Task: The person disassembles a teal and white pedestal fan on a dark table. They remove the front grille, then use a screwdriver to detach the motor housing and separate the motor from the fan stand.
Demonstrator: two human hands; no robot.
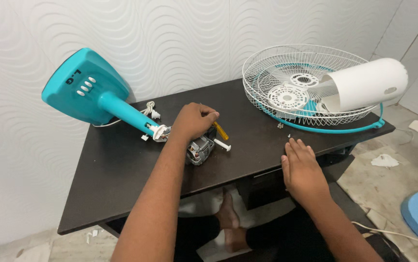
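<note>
Presently the left hand (195, 120) is clenched on the fan motor (200, 149) at mid-bench; the right hand (302, 170) lies flat and released near the front edge. Motor likely heavy, rigid; hold its metal body.

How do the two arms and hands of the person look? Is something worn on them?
The left hand and right hand are bare: no gloves, rings, watch or bracelet show. Both forearms are uncovered too, with no sleeve in view up to the picture's lower edge.
</note>
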